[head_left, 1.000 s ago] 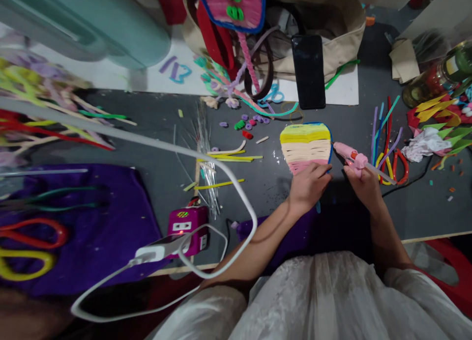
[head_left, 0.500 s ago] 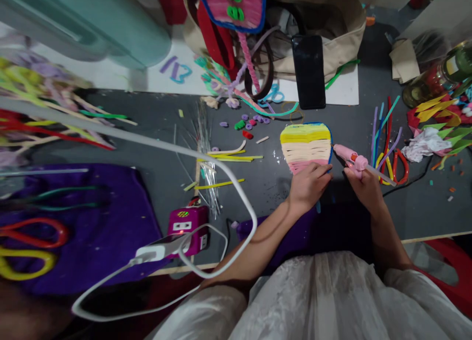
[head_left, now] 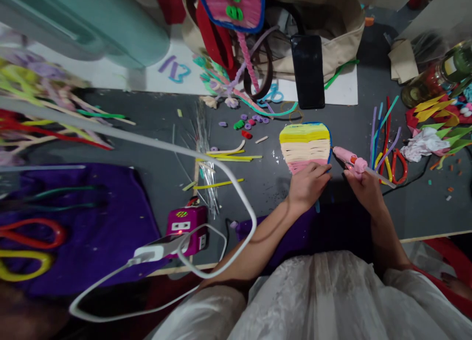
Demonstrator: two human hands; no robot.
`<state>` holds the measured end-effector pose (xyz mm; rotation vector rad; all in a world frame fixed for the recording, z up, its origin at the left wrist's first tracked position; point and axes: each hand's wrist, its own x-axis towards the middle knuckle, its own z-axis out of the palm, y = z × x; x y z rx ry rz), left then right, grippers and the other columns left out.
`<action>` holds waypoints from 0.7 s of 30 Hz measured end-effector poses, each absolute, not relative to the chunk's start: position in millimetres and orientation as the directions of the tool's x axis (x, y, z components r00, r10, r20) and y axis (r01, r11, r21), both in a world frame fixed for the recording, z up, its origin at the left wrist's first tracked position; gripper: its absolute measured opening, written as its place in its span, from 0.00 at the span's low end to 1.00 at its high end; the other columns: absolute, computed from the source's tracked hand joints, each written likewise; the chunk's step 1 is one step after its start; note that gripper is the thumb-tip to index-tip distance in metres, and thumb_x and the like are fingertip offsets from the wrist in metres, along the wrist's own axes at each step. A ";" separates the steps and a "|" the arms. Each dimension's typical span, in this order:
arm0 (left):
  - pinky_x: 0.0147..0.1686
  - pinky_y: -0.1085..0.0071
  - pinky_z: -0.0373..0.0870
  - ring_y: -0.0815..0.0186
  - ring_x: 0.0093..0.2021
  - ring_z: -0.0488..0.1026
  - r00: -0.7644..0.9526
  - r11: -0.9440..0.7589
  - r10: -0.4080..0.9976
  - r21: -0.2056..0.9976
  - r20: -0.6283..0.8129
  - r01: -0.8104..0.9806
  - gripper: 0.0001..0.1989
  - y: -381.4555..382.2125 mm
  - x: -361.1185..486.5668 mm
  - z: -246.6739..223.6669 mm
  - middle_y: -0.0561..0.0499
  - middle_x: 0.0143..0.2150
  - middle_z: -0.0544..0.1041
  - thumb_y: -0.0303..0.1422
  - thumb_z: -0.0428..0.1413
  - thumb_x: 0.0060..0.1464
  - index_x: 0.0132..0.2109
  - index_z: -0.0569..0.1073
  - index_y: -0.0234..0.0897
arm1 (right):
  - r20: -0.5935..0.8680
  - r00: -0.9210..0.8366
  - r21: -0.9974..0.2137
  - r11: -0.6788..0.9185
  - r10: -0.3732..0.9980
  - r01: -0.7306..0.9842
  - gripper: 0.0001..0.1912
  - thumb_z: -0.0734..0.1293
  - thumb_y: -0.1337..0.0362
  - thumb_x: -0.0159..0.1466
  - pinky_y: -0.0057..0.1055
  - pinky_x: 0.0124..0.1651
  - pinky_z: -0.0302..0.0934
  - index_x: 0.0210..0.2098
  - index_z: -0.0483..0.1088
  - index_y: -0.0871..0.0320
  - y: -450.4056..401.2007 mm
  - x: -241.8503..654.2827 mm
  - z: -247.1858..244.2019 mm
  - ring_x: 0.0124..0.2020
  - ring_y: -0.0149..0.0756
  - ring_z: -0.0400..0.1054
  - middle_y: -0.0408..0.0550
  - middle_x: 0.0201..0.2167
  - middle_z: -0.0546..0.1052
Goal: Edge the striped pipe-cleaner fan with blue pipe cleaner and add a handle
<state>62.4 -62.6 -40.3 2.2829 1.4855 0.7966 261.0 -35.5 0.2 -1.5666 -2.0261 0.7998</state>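
Observation:
A striped panel [head_left: 305,146] in pale green, yellow, cream and pink lies on the dark table, made of rows that look like pipe cleaners. A blue pipe cleaner [head_left: 330,139] edges its top and right side. My left hand [head_left: 309,184] covers the panel's lower part, its fingers closed at the right edge where the blue strip runs. In my right hand [head_left: 365,186] is a pink glue gun [head_left: 350,158], gripped by the handle. A clear glue stick juts from its back. The nozzle points left and sits at or very near the blue edge.
Red-and-yellow-handled scissors or pliers [head_left: 399,167] lie right of my right hand, beside loose pipe cleaners [head_left: 379,128]. A phone [head_left: 308,72] lies behind the panel. A white cable [head_left: 236,183] arches across the left, near a purple power socket [head_left: 186,227]. Small coiled pieces [head_left: 239,125] lie mid-table.
Almost nothing differs. The whole view has shifted very slightly, while both hands, the glue gun and the striped panel keep their places relative to each other.

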 end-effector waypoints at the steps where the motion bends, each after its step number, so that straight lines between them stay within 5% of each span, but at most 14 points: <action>1: 0.37 0.71 0.72 0.67 0.47 0.74 0.311 -0.418 0.907 0.526 0.284 0.740 0.10 -62.6 62.4 -40.2 0.54 0.52 0.81 0.30 0.55 0.66 0.46 0.81 0.44 | -0.007 -0.252 -0.688 0.178 0.968 0.704 0.23 0.60 0.53 0.69 0.48 0.62 0.65 0.57 0.73 0.59 -35.9 261.4 0.3 0.56 0.50 0.73 0.57 0.51 0.80; 15: 0.39 0.71 0.72 0.67 0.47 0.74 0.329 -0.437 0.899 0.523 0.289 0.732 0.10 -61.4 61.8 -41.2 0.53 0.52 0.81 0.30 0.55 0.66 0.46 0.81 0.44 | 0.015 -0.207 -0.654 0.166 0.978 0.738 0.18 0.64 0.52 0.68 0.47 0.52 0.73 0.48 0.76 0.57 -44.0 268.1 -5.5 0.46 0.51 0.78 0.57 0.43 0.83; 21: 0.40 0.71 0.72 0.67 0.47 0.74 0.330 -0.431 0.902 0.528 0.278 0.732 0.09 -61.3 61.4 -38.4 0.53 0.52 0.82 0.29 0.55 0.65 0.45 0.81 0.44 | 0.029 -0.229 -0.681 0.187 0.973 0.708 0.20 0.64 0.54 0.68 0.48 0.56 0.71 0.54 0.74 0.55 -46.7 267.8 -1.8 0.50 0.49 0.76 0.55 0.49 0.81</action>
